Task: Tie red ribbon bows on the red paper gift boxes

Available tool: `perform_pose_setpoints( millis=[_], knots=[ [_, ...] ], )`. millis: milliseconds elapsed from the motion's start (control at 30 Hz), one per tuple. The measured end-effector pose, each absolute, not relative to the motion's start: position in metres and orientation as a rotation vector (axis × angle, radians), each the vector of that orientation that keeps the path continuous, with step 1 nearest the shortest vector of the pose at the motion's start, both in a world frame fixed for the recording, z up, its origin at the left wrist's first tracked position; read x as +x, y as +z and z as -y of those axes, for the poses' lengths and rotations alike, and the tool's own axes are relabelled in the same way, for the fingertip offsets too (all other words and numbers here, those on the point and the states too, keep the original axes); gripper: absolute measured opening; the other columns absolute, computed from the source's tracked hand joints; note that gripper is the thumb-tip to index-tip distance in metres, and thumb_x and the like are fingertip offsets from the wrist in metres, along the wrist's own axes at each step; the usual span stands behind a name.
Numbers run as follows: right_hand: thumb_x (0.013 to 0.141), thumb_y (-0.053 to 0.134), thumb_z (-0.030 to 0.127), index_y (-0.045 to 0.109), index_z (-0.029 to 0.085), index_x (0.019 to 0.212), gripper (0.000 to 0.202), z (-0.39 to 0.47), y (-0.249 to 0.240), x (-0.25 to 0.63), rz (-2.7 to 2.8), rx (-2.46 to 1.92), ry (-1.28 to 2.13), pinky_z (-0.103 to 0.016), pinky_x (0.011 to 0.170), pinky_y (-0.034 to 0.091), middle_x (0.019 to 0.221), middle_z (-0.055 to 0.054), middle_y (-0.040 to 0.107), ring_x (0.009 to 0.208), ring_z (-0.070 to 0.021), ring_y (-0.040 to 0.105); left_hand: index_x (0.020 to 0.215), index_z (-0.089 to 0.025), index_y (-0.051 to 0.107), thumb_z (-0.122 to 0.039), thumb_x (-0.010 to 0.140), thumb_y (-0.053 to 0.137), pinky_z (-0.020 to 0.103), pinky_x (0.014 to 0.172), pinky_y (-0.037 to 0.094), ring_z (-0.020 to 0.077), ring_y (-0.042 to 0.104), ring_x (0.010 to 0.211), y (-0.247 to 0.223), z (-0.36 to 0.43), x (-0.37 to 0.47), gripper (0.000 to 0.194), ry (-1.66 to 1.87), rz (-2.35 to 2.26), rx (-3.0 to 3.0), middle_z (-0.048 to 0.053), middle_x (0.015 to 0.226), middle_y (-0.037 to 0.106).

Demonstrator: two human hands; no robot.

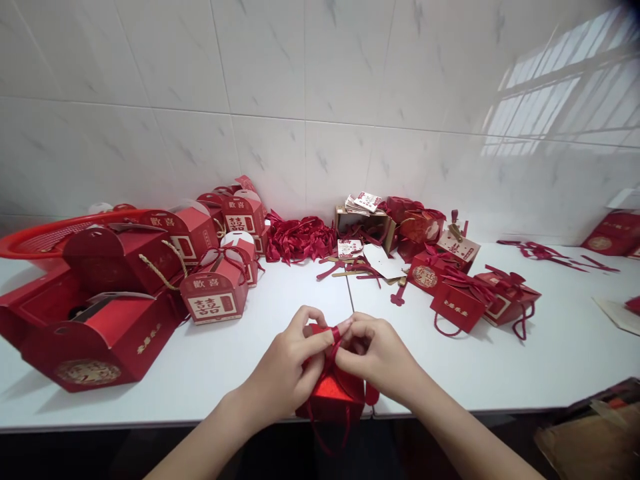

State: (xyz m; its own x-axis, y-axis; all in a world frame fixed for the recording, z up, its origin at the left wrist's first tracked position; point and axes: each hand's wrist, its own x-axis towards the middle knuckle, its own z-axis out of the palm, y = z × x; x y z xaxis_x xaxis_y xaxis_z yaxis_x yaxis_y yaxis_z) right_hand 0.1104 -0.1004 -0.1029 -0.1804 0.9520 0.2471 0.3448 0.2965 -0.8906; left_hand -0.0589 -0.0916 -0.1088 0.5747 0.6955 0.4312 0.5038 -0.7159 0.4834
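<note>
A shiny red gift box (340, 399) sits at the table's front edge, a dark red cord handle hanging down its near side. On top of it both hands pinch a dark red ribbon (336, 335). My left hand (293, 363) is closed, its thumb and forefinger on the ribbon from the left. My right hand (377, 350) is closed as well, the fingertips meeting the left ones over the box. The fingers hide part of the ribbon, so its loop or knot is only partly visible.
Red gift boxes (213, 293) crowd the left, beside a red plastic basket (50, 235). A heap of ribbons (303, 237) lies by the tiled wall. Loose cards (383, 261) lie at centre back. Several ribboned boxes (460, 303) stand at right, with a cardboard carton (590, 433) below.
</note>
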Motion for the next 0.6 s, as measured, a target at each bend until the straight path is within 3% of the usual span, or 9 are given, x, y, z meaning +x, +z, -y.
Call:
perform_pose_setpoints(
  millis=[167, 367, 500, 600],
  knots=[
    [0.063, 0.058, 0.013, 0.050, 0.017, 0.056, 0.012, 0.092, -0.099, 0.121, 1.867, -1.185, 0.980, -0.021, 0.050, 0.032, 0.065, 0.004, 0.045, 0.056, -0.0081, 0.041, 0.100, -0.020, 0.066, -0.012, 0.091, 0.040, 0.024, 0.061, 0.044, 0.0079, 0.053, 0.065, -0.111, 0.078, -0.068, 0.029, 0.928, -0.686, 2.447, 0.007, 0.103, 0.046],
    [0.061, 0.060, 0.010, 0.055, 0.017, 0.062, 0.009, 0.084, -0.095, 0.132, 2.038, -1.086, 1.035, -0.021, 0.055, 0.038, 0.078, 0.002, 0.051, 0.061, -0.0084, 0.048, 0.078, -0.019, 0.072, -0.014, 0.082, 0.057, 0.021, 0.056, 0.044, 0.0081, 0.056, 0.062, -0.106, 0.070, -0.070, 0.016, 0.998, -0.743, 2.329, 0.005, 0.093, 0.055],
    [0.064, 0.060, 0.009, 0.052, 0.018, 0.059, 0.013, 0.088, -0.091, 0.149, 2.098, -1.175, 0.821, -0.026, 0.067, 0.041, 0.082, 0.001, 0.053, 0.073, -0.0126, 0.052, 0.070, -0.017, 0.065, -0.014, 0.077, 0.056, 0.021, 0.050, 0.041, 0.0076, 0.049, 0.057, -0.100, 0.072, -0.088, 0.012, 0.961, -1.032, 2.286, 0.005, 0.096, 0.057],
    [0.066, 0.060, 0.010, 0.050, 0.018, 0.060, 0.014, 0.094, -0.092, 0.157, 2.128, -1.221, 0.704, -0.030, 0.077, 0.042, 0.088, -0.001, 0.053, 0.082, -0.0153, 0.053, 0.066, -0.018, 0.059, -0.016, 0.073, 0.054, 0.027, 0.068, 0.047, 0.0162, 0.057, 0.080, -0.097, 0.072, -0.098, 0.008, 0.926, -1.091, 2.263, 0.005, 0.102, 0.058]
  ],
)
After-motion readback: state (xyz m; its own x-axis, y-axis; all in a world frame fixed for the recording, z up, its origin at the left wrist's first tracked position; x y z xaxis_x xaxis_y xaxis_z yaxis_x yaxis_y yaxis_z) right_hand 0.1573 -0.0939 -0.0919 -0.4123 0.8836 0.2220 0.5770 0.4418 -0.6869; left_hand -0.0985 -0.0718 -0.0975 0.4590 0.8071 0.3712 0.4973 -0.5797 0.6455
